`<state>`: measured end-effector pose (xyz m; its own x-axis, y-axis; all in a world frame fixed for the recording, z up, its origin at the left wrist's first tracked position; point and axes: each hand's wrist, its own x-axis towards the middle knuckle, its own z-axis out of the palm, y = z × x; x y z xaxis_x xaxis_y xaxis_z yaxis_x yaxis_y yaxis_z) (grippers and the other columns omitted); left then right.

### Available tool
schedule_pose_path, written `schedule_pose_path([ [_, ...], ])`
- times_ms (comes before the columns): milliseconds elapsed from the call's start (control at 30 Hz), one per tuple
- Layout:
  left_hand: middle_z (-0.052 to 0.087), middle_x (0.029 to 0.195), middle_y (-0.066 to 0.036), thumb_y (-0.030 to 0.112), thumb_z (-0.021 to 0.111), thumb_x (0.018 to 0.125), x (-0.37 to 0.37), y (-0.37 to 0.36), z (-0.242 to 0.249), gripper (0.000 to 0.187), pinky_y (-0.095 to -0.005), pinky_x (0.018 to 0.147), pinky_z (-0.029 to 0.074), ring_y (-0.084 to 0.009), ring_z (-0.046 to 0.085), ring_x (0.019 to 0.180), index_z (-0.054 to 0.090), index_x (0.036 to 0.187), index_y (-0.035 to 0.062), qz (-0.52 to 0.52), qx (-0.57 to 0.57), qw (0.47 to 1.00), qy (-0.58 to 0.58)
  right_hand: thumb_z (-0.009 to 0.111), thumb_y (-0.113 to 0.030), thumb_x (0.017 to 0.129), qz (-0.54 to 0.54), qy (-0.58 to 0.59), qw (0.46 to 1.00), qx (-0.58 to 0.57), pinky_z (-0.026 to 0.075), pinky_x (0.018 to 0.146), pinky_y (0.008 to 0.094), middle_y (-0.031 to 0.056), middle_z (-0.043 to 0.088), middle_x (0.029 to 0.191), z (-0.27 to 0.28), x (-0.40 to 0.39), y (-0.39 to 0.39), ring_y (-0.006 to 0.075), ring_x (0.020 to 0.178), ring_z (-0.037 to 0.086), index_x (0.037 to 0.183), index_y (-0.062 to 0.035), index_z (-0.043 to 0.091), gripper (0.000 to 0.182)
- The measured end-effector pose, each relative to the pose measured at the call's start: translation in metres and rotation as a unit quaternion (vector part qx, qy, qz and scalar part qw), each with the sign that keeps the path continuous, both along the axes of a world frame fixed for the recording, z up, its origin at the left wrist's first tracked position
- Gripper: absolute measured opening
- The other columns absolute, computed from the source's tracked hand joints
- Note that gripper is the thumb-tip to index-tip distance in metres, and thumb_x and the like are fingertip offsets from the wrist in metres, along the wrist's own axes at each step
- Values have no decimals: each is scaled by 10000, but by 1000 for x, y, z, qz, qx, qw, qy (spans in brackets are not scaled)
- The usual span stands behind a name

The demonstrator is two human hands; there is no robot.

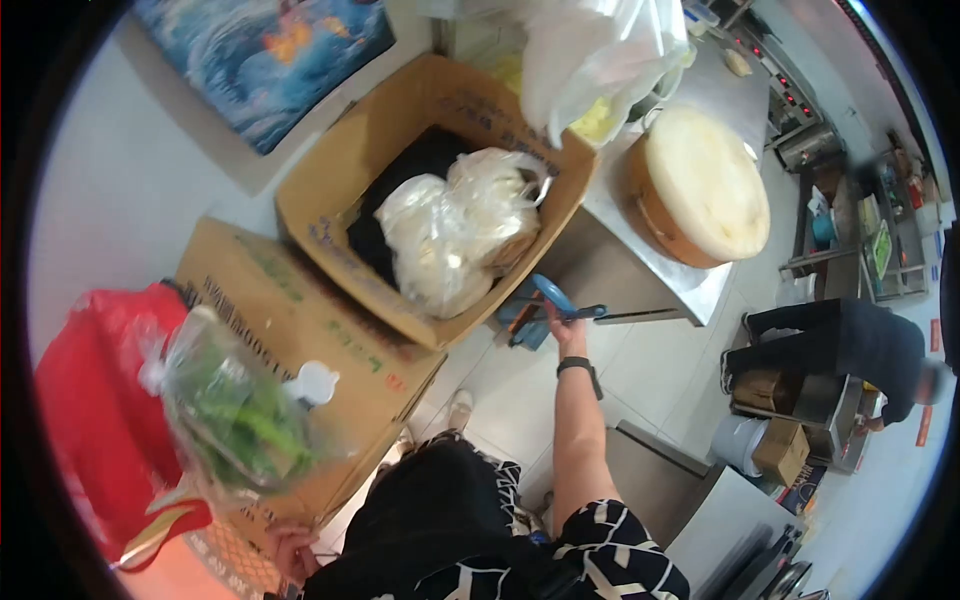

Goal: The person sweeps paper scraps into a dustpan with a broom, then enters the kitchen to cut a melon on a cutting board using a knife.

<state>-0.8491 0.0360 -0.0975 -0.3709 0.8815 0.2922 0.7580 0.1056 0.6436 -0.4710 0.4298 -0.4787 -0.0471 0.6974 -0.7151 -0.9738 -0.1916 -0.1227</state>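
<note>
My right hand [569, 334] reaches forward between the carton and the metal table, fingers closed around a blue-and-black tool [552, 293]. The tool has a rounded blue part and a dark bar across the hand; its exact kind I cannot tell. Low on the left, my left hand [292, 552] is beside the lower edge of a flat cardboard box [330, 340], fingers loosely bent and nothing visible in them. On that box lie a clear bag of green vegetables [245, 420] and a white lid-like piece [314, 383]. A red bag [110, 400] is beside them.
An open carton [310, 200] holds clear bags of pale food [450, 230]. White plastic bags [600, 60] hang above it. A large round wooden tub [690, 185] sits on the metal table [705, 295]. At the right, a person in dark clothes [850, 340] bends by a shelf.
</note>
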Motion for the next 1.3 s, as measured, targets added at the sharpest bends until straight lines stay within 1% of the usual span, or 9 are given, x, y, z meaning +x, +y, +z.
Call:
schedule_pose_path([
  [267,520,861,-88,67,540,717,-17,12,4,107,-302,723,423,-229,517,808,559,821,81,-93,-87,992,12,375,-376,872,23,-13,999,44,525,702,385,258,502,1025,-7,3,46,346,859,562,1100,65,406,497],
  [400,522,909,-95,106,563,730,-27,12,6,148,-310,740,429,-241,519,841,565,878,96,-142,-121,982,8,347,-406,877,45,-28,992,-116,505,694,416,243,515,961,18,11,36,345,828,564,1155,7,306,499],
  [500,523,945,-100,136,581,740,-34,10,7,183,-316,753,433,-251,521,866,570,920,107,-179,-148,973,6,347,-253,876,178,-296,936,-72,472,600,381,244,508,945,8,17,13,304,700,551,1110,7,335,350],
  [567,524,969,-103,155,593,747,-41,10,6,207,-320,762,436,-257,522,883,573,949,114,-216,-166,962,4,352,-189,867,206,-185,961,-20,470,603,351,191,561,838,13,24,-13,257,655,555,1121,-7,331,314],
  [733,526,1017,-110,195,616,760,-65,21,6,257,-327,779,442,-270,525,916,580,1005,129,-356,-216,909,23,396,-235,862,315,-346,884,1,463,640,295,83,589,809,97,-10,-147,171,703,577,1084,-71,448,281],
  [800,545,952,-109,145,607,752,-55,33,9,208,-319,754,443,-251,528,891,594,956,104,-414,-48,900,126,376,-149,834,370,-375,850,-1,473,611,289,82,590,779,123,-23,-206,167,678,580,1053,-62,477,256],
  [1067,547,862,-104,99,588,747,-25,30,-23,183,-276,739,415,-221,521,825,571,924,56,-556,-42,825,-95,374,-64,812,408,-441,788,134,471,595,266,82,573,738,185,-43,-364,144,646,556,1052,11,475,271],
  [1133,534,874,-81,90,556,770,4,15,-47,157,-267,745,397,-181,502,835,553,923,57,-432,-163,825,-326,373,-56,810,382,-430,806,138,467,624,265,84,565,740,184,-40,-376,143,661,550,1056,13,470,273],
  [1300,526,913,-62,108,503,813,93,39,-37,134,-277,767,389,-173,494,857,540,929,51,-257,-356,782,-443,382,-62,814,394,-459,777,173,465,642,276,75,562,744,215,21,-361,142,678,548,1049,18,480,267],
])
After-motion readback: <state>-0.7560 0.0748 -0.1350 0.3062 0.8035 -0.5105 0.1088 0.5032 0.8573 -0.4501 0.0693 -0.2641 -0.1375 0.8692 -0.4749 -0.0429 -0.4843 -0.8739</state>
